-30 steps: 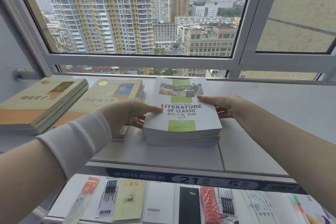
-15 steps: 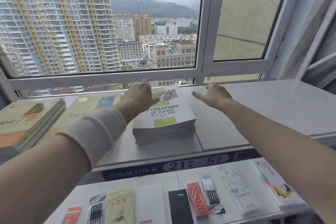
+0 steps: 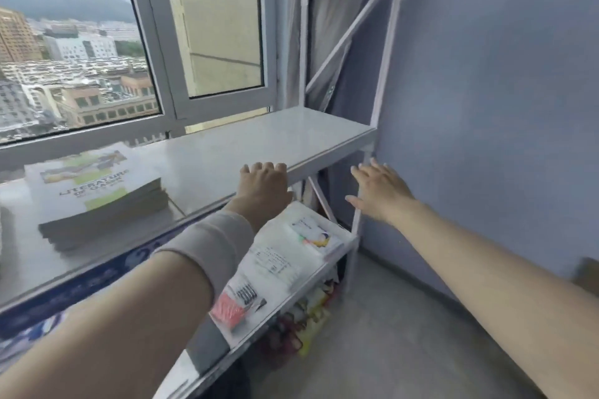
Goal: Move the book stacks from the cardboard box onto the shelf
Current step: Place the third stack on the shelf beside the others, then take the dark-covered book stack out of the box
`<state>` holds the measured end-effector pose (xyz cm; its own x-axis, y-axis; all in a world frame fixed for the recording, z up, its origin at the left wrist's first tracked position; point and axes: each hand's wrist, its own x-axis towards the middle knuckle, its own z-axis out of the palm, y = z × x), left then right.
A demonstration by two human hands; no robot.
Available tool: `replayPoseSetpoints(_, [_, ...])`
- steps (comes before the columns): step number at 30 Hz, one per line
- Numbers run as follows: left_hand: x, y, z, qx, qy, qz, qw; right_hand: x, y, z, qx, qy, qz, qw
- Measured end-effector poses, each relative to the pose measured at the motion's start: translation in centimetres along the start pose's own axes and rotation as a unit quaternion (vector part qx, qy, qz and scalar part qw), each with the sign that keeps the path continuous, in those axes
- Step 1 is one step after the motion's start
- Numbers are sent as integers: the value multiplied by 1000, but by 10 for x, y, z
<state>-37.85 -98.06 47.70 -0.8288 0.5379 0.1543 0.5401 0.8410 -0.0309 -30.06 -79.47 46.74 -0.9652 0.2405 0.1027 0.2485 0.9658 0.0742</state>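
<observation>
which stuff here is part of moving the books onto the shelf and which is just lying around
Part of the job:
- book stack, already lying on the shelf
- left hand and right hand, both empty

Just lying about:
- pen packs and paper pads, one level down
- window

book stack (image 3: 94, 191), top cover: "LITERATURE" legible in capitals; line beneath begins "OF", remainder smeared by blur; smaller print below unreadable | blue strip (image 3: 97, 275) on front edge of shelf (image 3: 259, 139): white characters, illegible | packets (image 3: 275, 261) on lower tier: print too small to read
</observation>
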Motion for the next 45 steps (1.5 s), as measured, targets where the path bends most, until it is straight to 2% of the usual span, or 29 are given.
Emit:
replayPoseSetpoints(7, [-12,227,19,-76,-21,96,992,-144,191,23,-29,-24,126,991])
replayPoseSetpoints(12, [-36,402,43,-63,-71,192,977,-257,325,52,-20,-81,234,969])
replayPoseSetpoints(17, [-55,545,67,-57,-99,292,950,-348,428,88,-38,-102,325,940])
replayPoseSetpoints(22, [-56,655,101,-58,-128,351,926,-394,511,126,-20,-131,384,914])
replayPoseSetpoints(27, [-20,751,147,-63,-145,384,910,-395,594,171,-30,-155,404,901])
replayPoseSetpoints(31, [22,816,194,-71,-180,378,905,-379,664,214,-15,-190,430,882])
replayPoseSetpoints(39, [75,895,273,-67,-273,345,895,-355,734,294,78,-254,426,865])
replayPoseSetpoints(45, [88,926,349,-122,-407,200,883,-342,774,369,197,-300,420,834])
